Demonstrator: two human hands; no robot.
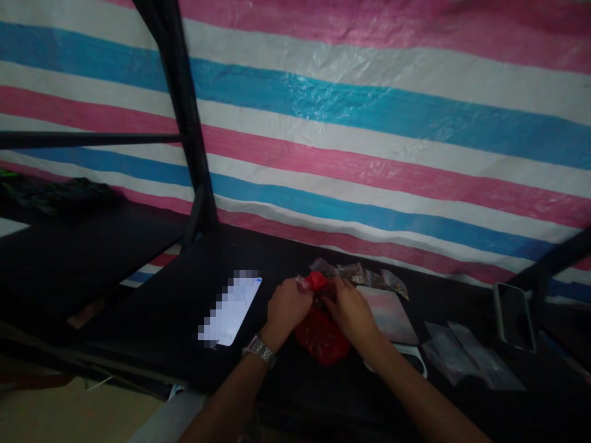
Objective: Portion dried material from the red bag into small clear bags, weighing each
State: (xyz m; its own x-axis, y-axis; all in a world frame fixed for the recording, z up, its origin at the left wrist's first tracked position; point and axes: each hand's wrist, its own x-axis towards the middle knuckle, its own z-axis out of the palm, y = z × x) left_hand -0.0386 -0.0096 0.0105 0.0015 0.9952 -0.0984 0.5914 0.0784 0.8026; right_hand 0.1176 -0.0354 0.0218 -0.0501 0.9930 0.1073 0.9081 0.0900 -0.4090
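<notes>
The red bag (323, 337) sits on the black tabletop (175, 320), just beside the scale (390, 314). The left hand (290, 303) has its fingers closed on the bag's rim; the right hand's (348, 307) are bent at its mouth, though from here I can't tell what they pinch. It looks thin, soft and likely slippery, light enough, I'd say, and best gripped by the gathered rim, since the sides would just crumple.

i see a thin red plastic bag (323, 337), translucent n crinkled, lower ctr of the frame, just rt of mid. top's bunched up, body sags rounded below; dark bits nr its mouth, too blurry to id.
</notes>
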